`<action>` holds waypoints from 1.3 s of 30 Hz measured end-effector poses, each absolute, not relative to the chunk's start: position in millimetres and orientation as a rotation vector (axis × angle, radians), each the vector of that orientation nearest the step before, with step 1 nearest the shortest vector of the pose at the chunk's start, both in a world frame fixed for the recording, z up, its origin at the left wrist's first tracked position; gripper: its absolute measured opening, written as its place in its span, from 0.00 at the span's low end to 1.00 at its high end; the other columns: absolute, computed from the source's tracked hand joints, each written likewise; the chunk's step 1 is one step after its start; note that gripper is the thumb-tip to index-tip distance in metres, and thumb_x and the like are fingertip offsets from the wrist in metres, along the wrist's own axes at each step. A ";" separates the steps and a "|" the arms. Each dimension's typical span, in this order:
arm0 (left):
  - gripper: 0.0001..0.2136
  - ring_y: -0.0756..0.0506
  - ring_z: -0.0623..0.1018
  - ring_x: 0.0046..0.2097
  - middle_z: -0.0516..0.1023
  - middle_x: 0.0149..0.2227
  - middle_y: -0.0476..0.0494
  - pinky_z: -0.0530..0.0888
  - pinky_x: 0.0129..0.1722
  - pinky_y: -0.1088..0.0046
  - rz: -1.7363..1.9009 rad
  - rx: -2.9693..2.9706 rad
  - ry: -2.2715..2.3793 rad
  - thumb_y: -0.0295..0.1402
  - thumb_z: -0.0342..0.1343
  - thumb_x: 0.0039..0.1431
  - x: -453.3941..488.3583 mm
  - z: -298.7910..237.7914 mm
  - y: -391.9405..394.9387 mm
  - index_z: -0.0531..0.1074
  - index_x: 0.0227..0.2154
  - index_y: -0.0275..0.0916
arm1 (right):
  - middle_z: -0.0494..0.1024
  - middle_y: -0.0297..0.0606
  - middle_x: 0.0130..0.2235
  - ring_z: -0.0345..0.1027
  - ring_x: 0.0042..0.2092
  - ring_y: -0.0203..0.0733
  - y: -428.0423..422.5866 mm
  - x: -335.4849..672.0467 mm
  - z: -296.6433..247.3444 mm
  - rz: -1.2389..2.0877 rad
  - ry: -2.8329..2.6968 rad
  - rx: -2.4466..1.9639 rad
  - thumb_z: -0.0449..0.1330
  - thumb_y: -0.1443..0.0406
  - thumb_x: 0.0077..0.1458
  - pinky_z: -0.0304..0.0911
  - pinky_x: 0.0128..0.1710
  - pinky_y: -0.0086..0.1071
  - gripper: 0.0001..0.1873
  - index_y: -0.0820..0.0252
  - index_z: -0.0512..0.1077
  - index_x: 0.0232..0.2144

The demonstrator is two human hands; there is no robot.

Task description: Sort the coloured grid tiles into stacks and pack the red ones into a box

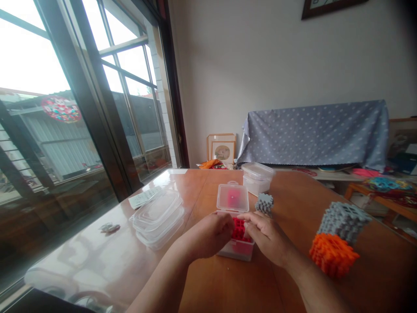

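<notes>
A clear plastic box (235, 252) stands on the table in front of me, its hinged lid (224, 198) raised at the back. Red interlocking plastic pieces (239, 229) fill its top. On the left side of the box, my left hand (213, 234) is closed, with curled fingers against the red pieces; its fingertips are hidden. From the right, my right hand (269, 237) grips the same pieces, index finger reaching across the back edge and thumb bent at the near side. Just behind my right hand sits a small stack of grey interlocking pieces (264, 203).
Stacked clear lids or containers (159, 221) lie left on the wooden table (208, 282), near a paper card (145, 198) and a small plastic packet (109, 228). Another clear container (257, 180) stands behind. Grey (343, 221) and orange (334, 255) interlocking stacks are at right.
</notes>
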State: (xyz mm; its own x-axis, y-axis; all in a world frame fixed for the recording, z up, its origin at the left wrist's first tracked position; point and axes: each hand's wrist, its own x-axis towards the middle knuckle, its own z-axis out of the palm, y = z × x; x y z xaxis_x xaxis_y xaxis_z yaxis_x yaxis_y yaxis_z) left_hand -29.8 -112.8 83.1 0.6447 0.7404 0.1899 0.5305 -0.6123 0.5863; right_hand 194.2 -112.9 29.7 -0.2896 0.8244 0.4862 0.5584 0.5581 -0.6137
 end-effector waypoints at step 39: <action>0.18 0.43 0.74 0.41 0.75 0.42 0.45 0.71 0.40 0.68 0.829 2.330 1.587 0.30 0.62 0.49 -104.0 40.6 -89.7 0.69 0.44 0.42 | 0.80 0.36 0.38 0.76 0.39 0.44 -111.7 194.1 19.8 0.622 -1.955 -1.165 0.51 0.54 0.66 0.68 0.42 0.35 0.22 0.54 0.74 0.55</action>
